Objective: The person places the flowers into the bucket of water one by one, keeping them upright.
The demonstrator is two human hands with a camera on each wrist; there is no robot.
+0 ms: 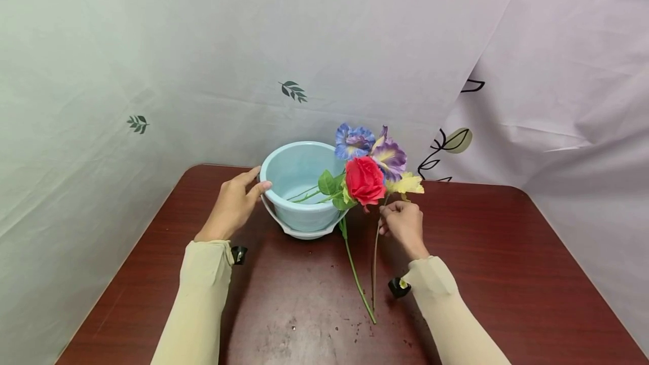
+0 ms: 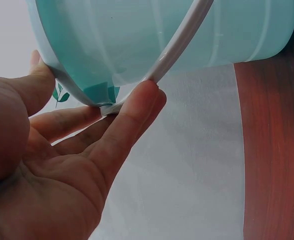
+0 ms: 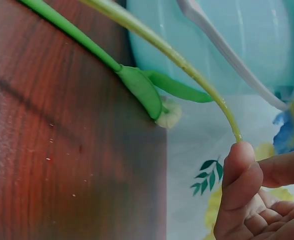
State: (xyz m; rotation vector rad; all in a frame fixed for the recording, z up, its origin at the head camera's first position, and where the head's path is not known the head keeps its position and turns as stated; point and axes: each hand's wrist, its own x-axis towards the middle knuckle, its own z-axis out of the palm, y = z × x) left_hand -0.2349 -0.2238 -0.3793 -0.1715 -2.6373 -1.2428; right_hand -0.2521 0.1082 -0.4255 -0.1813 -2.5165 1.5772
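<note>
A light blue bucket [image 1: 304, 218] stands on the table. My left hand [image 1: 230, 201] grips its rim at the left side, thumb over the edge and fingers against the end of the white handle [image 2: 179, 45]. My right hand [image 1: 404, 224] pinches a thin yellow-green flower stem [image 3: 187, 67] between thumb and fingers, right of the bucket. Clustered above that hand are a red rose [image 1: 364, 180], a blue iris [image 1: 353, 141], a purple iris [image 1: 389, 156] and a yellow flower [image 1: 407, 183]. Some stems reach into the bucket. Which bloom the pinched stem carries, I cannot tell.
A separate green stem [image 1: 357, 275] slants down in front of the bucket's right side, with a green leaf and pale bud [image 3: 169, 116] in the right wrist view. Small bits dot the dark red wooden table [image 1: 284, 320]. White printed cloth [image 1: 203, 61] hangs behind it.
</note>
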